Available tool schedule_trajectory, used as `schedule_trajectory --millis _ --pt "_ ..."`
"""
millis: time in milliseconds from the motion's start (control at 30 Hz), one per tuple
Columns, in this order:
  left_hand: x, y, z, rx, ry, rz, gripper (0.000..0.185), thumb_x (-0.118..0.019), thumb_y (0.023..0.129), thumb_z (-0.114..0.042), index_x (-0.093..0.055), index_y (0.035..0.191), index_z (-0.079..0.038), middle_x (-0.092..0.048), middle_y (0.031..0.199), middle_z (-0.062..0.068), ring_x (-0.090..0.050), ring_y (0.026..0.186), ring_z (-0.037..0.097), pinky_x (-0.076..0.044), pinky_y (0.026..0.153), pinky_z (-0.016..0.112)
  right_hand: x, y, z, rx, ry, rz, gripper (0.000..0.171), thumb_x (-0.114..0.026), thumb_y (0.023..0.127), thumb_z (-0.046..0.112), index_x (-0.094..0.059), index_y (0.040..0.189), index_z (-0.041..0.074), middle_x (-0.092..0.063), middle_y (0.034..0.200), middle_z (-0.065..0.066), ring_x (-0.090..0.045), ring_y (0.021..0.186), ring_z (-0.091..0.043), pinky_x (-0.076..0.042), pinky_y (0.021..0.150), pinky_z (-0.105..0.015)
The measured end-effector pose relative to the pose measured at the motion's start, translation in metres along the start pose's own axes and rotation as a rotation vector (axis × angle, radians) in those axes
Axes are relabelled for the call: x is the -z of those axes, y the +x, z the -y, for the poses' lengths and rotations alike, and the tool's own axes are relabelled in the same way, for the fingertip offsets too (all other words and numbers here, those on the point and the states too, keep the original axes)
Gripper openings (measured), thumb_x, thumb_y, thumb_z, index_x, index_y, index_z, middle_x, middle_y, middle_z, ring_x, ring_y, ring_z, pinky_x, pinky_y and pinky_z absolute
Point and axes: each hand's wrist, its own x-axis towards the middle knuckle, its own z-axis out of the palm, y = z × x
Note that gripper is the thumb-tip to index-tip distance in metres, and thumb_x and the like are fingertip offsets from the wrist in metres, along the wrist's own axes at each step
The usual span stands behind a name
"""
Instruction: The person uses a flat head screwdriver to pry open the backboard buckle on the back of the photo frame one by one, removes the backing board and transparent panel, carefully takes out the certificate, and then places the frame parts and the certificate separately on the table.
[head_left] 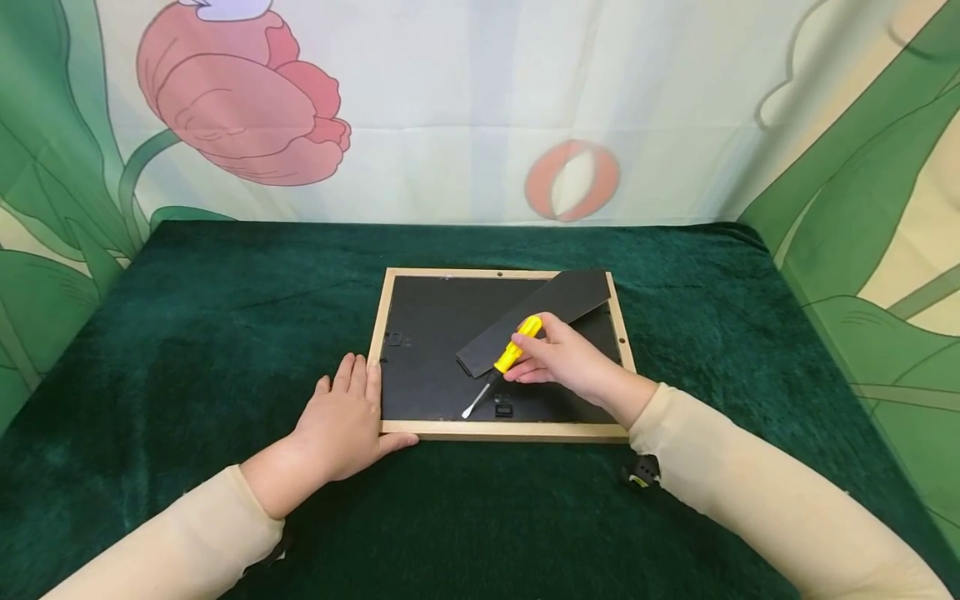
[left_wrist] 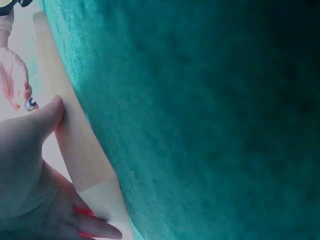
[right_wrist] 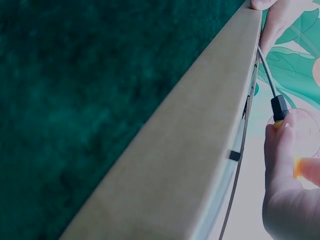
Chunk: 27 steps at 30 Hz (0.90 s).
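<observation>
A picture frame (head_left: 517,431) of pale wood lies with its back up on the cloth. Its black backing board (head_left: 431,333) faces me, with a black easel leg (head_left: 555,304) slanting across the upper right. My left hand (head_left: 341,429) rests at the near left corner, fingers straight along the left side and thumb against the front strip (left_wrist: 80,135). Between thumb and fingers my right hand (head_left: 562,358) pinches a yellow-handled flathead screwdriver (head_left: 508,357). Its tip points down at the board's near edge, left of a small black hanger (head_left: 503,410).
Dark green velvety cloth (head_left: 225,350) covers the table around the frame. Behind and at the sides hang curtains (head_left: 450,167) printed with flowers and leaves. Small dark tabs (head_left: 622,340) sit along the frame's rim.
</observation>
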Motion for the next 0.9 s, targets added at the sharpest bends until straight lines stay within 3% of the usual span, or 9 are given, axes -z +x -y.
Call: schedule_trajectory --millis 267,633,900 --pt "0.0 -0.001 0.0 -0.015 0.022 0.013 0.103 -0.028 0.068 -0.074 -0.02 0.13 0.008 -0.016 0.135 0.024 -0.016 0.122 0.037 -0.027 0.09 0.051 0.003 0.011 -0.014 0.013 -0.004 -0.018 0.038 -0.054 0.083 0.02 -0.032 0.109 0.005 -0.054 0.096 -0.018 -0.06 0.08 -0.023 -0.047 0.071 -0.031" --pt "-0.001 -0.002 0.002 -0.025 0.025 0.036 0.103 -0.021 0.068 -0.075 -0.017 0.132 0.006 -0.01 0.137 0.022 -0.009 0.124 0.035 -0.021 0.09 0.055 -0.002 0.012 -0.011 -0.004 0.016 -0.053 0.037 -0.054 0.083 0.019 -0.032 0.11 0.007 -0.054 0.097 -0.016 -0.06 0.079 -0.023 -0.047 0.07 -0.03" --pt "-0.002 -0.002 0.003 -0.029 0.029 0.054 0.101 -0.02 0.069 -0.074 -0.016 0.133 0.004 -0.007 0.138 0.021 -0.007 0.125 0.034 -0.016 0.09 0.058 -0.011 -0.003 0.01 -0.017 -0.004 -0.031 0.033 -0.05 0.085 0.013 -0.03 0.11 0.003 -0.053 0.098 -0.02 -0.059 0.084 -0.027 -0.045 0.074 -0.033"
